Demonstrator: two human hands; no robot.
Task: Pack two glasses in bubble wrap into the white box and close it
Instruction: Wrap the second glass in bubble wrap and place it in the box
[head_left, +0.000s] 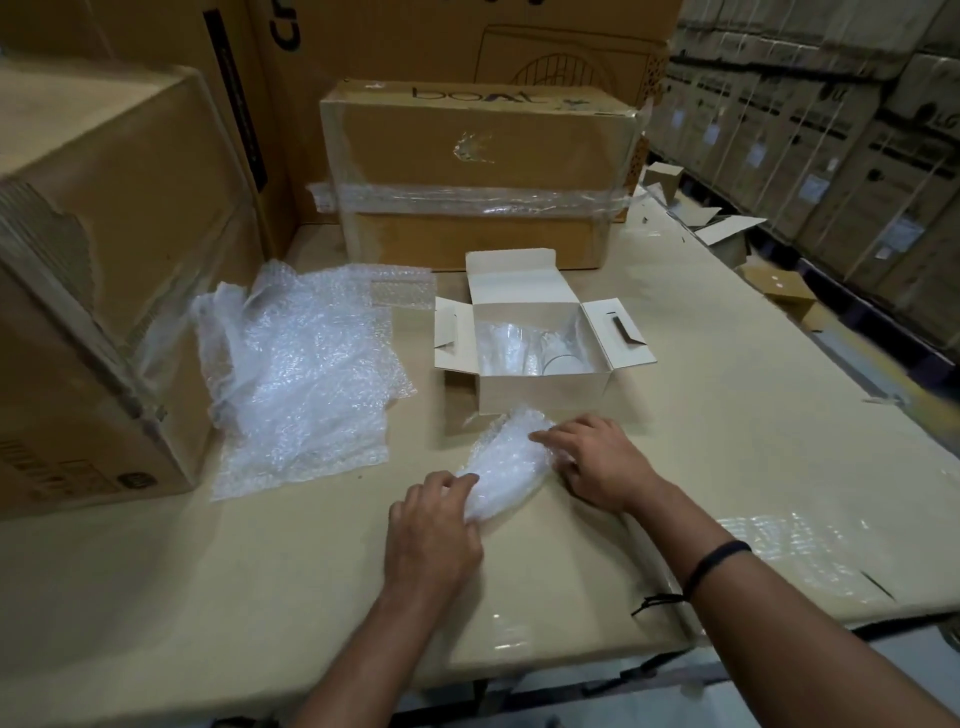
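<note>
A white box (543, 392) stands open in the middle of the cardboard-covered table, its flaps spread to the back, left and right. Inside it lies a clear glass (535, 351) with some wrap. Just in front of the box lies a bundle of bubble wrap (511, 457), lying diagonally; what it holds is hidden. My left hand (434, 535) grips the bundle's near lower end. My right hand (597, 462) presses on its far upper end, fingers spread over the wrap.
A loose heap of bubble wrap (306, 374) lies left of the white box. A large brown carton (93, 291) stands at the left, a taped carton (478, 176) behind the box. The table edge (571, 670) runs close to me; stacked cartons (831, 130) line the right.
</note>
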